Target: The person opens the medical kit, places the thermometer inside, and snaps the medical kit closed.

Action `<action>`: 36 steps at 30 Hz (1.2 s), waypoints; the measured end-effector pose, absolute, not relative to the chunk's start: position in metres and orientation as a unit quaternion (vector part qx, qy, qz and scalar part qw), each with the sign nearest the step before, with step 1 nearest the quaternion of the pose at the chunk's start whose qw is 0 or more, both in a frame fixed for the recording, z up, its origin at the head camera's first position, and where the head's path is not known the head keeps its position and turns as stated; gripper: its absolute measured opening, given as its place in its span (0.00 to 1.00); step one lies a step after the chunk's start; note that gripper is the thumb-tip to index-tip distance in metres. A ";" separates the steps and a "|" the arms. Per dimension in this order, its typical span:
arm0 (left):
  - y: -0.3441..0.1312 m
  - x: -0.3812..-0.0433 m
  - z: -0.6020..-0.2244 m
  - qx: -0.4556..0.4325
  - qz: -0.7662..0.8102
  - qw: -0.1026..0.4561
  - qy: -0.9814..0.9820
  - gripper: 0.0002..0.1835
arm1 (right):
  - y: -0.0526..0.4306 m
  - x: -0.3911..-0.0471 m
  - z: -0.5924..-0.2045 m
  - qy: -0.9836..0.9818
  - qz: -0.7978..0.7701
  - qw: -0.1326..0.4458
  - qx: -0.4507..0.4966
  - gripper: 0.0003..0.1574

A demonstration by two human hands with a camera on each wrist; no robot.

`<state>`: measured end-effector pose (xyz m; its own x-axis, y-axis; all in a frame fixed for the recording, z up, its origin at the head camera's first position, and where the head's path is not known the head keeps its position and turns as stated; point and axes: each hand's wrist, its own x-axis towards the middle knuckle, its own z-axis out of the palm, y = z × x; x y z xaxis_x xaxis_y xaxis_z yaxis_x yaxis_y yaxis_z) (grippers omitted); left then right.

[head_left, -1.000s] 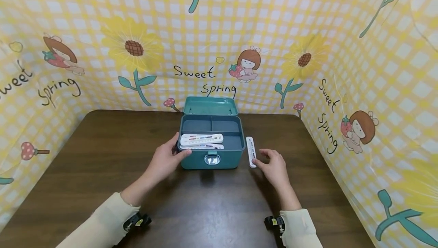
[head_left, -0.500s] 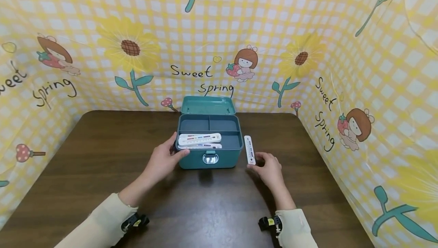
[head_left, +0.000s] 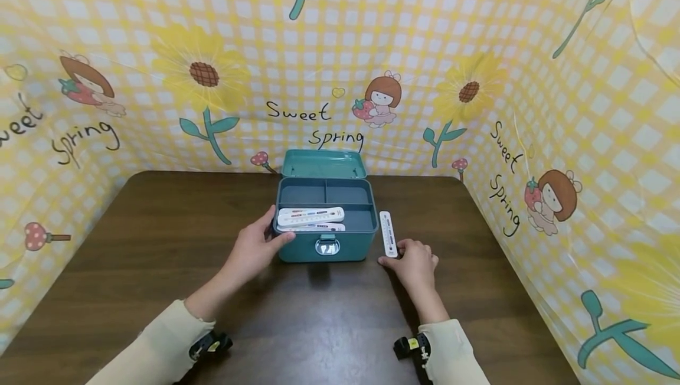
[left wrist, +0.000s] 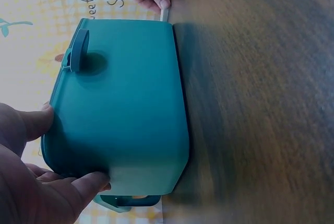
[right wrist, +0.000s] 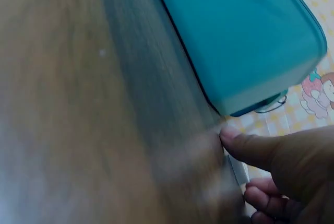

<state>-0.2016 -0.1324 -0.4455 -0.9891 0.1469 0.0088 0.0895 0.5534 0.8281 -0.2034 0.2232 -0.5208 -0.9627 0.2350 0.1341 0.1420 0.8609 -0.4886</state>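
A teal storage box [head_left: 347,249] with its lid [head_left: 324,164] raised stands near the back of the table. Several flat white strips printed with scales and coloured marks [head_left: 310,215] lie in its front compartment. My left hand [head_left: 257,243] grips the box's front left corner, thumb at the front and fingers along the side. Right of the box, another flat white strip with a printed scale [head_left: 388,234] lies lengthwise on the tabletop. My right hand [head_left: 417,264] pinches its near end between thumb and fingers. In the right wrist view, part of that strip [right wrist: 237,169] shows between them.
Two smaller compartments [head_left: 303,191] sit at the back of the box, and a clear latch [head_left: 327,247] is on its front. The dark wooden table [head_left: 202,214] meets a yellow checked cloth [head_left: 297,66] at the back and sides.
My right hand has shifted left around the strip's near end, its thumb passing from on top of the strip to its edge. The left hand keeps its grip on the box.
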 end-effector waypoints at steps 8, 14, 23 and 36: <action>-0.133 -0.203 -0.446 0.073 0.470 0.024 0.879 0.49 | 0.219 -0.212 -0.517 -0.962 0.226 0.099 -0.121 0.28; -0.133 -0.203 -0.443 0.075 0.468 0.018 0.880 0.48 | 0.221 -0.212 -0.514 -0.949 0.263 0.110 -0.135 0.21; -0.133 -0.202 -0.447 0.082 0.483 0.019 0.872 0.47 | 0.235 -0.209 -0.517 -0.929 0.310 0.143 -0.141 0.18; -0.134 -0.200 -0.446 0.075 0.479 0.024 0.874 0.49 | 0.263 -0.214 -0.497 -0.905 0.364 0.197 -0.099 0.19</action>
<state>-0.2001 -0.1344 -0.4464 -0.9875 0.1545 0.0302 0.1084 0.5289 0.8418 -0.2138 0.2627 -0.4966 -0.9026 0.3235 0.2841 0.0364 0.7149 -0.6982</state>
